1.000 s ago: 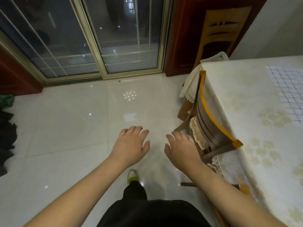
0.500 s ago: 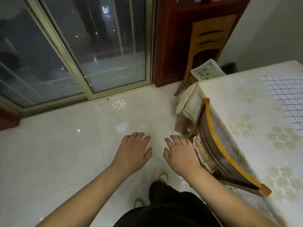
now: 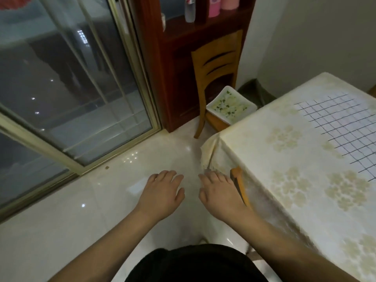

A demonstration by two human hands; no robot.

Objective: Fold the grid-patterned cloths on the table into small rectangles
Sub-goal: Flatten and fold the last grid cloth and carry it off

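Both the left hand (image 3: 161, 192) and right hand (image 3: 218, 193), spread and empty at lower center, should first reach the grid-patterned cloth (image 3: 341, 127) lying flat at the right edge.

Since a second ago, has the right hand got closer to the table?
Yes. The right hand now sits beside the table corner, further along its edge toward the far chair.
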